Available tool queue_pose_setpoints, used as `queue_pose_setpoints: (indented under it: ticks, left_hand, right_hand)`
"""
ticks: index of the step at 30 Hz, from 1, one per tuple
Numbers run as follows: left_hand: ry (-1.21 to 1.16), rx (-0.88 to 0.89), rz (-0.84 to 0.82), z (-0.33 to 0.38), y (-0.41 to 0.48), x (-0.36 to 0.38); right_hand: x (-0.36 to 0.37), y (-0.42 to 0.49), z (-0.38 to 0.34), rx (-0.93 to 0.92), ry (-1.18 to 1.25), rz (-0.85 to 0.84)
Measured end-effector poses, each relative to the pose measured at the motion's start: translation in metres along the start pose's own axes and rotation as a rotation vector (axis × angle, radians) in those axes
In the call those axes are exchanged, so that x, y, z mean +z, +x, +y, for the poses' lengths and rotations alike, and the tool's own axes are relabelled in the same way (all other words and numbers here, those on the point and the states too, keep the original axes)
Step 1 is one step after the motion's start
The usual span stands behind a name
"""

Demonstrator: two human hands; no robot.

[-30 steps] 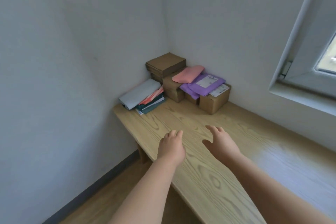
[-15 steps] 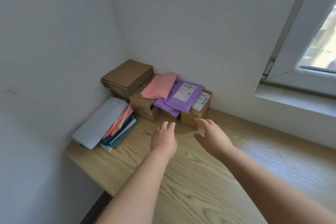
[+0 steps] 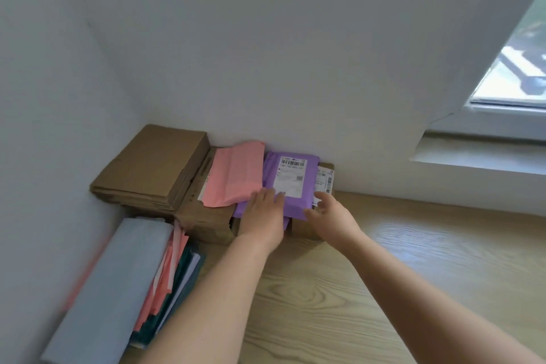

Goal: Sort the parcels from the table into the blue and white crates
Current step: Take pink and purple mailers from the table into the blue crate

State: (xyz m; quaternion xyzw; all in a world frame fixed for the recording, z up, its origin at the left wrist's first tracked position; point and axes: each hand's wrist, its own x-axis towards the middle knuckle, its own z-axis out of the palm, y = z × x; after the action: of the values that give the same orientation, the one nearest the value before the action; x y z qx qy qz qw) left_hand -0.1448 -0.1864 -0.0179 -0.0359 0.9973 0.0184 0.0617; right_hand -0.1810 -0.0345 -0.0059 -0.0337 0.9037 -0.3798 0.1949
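Currently both arms reach fwd over the tabletop (image 3: 384, 260) to the parcel pile in the far-left corner, against the walls.

Left grip (image 3: 263, 216): released, palm down, fingers straight and flat on the near-left part of the purple parcel (image 3: 269, 180).

Right grip (image 3: 328, 213): released, fingers spread, thumb at that parcel's near-right edge. Contact there: cannot tell.

Purple parcel lies w/ its white barcode label (image 3: 291, 176) up, its right part over a small box (image 3: 304, 229). That box has its own label, showing just right of the parcel.

Just left, a pink parcel (image 3: 236, 174) lies on a brown box (image 3: 204, 216). Its right edge meets the purple parcel.

Further left, a flat cardboard stack (image 3: 153, 162) sits in the corner.

Nearer, along the left wall, a grey parcel (image 3: 109, 289) lies tilted on pink and dark green mailers (image 3: 161, 289). This area is blurred.

Window (image 3: 517, 83) at upper right.
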Motion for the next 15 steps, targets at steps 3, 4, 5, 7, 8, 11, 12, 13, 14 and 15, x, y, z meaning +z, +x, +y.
queue_pose_setpoints:
  ticks: [3, 4, 5, 7, 8, 11, 12, 13, 14, 15]
  left_hand:
    - [0.218, 0.057, -0.055, -0.006, 0.017, 0.002]
    - [0.269, 0.068, -0.068, -0.01, 0.023, 0.006]
    - [0.297, 0.074, -0.084, -0.012, 0.026, 0.009]
    - [0.302, 0.087, -0.115, -0.017, 0.032, 0.016]
    - [0.308, 0.099, -0.124, -0.019, 0.033, 0.02]
    - [0.311, 0.12, -0.127, -0.021, 0.035, 0.027]
    - [0.307, 0.119, -0.131, -0.021, 0.034, 0.028]
    - [0.299, 0.117, -0.137, -0.02, 0.033, 0.029]
    - [0.288, 0.112, -0.141, -0.021, 0.032, 0.03]
    - [0.27, 0.109, -0.14, -0.022, 0.031, 0.03]
  right_hand:
    - [0.006, 0.019, -0.006, 0.07, 0.071, 0.008]
    - [0.009, 0.029, -0.008, 0.092, 0.078, 0.011]
    - [0.011, 0.035, -0.009, 0.113, 0.086, 0.012]
    - [0.014, 0.047, -0.012, 0.161, 0.112, -0.003]
    - [0.016, 0.052, -0.013, 0.183, 0.132, -0.008]
    - [0.024, 0.061, -0.013, 0.225, 0.153, -0.01]
    - [0.026, 0.062, -0.013, 0.222, 0.162, -0.002]
    - [0.027, 0.064, -0.013, 0.22, 0.177, 0.005]
    - [0.028, 0.065, -0.014, 0.217, 0.193, 0.015]
    - [0.028, 0.065, -0.016, 0.228, 0.215, 0.026]
